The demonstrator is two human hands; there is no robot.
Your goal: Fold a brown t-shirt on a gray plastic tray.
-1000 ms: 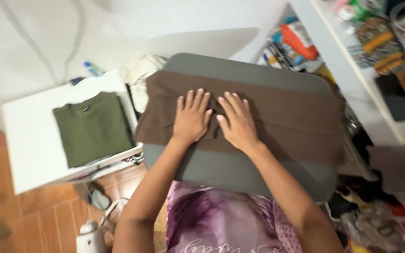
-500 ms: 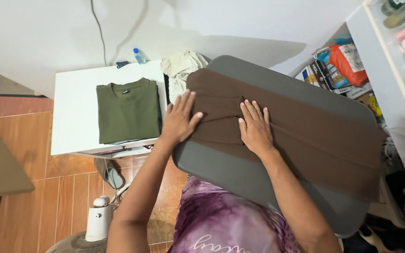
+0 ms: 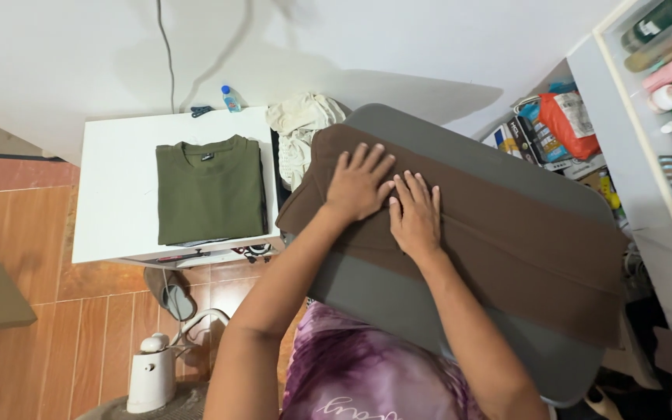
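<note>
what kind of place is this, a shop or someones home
Most likely a home laundry corner: both hands press a brown garment flat on a grey ironing board, a folded green shirt lies on a white table, cluttered shelves beside.

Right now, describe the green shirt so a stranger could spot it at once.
Start at the white table against the wall, left of the grey board. The olive-green shirt lies folded flat on it. Unlike the crumpled cream cloth beside it, it is a neat square.

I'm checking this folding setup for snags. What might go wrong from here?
1. The brown garment overhangs the grey board at its left end, so it may slide off while the left hand and right hand press it flat.
2. The cream cloth pile sits at the edge of the white table, beside the board, and might get knocked down.
</note>
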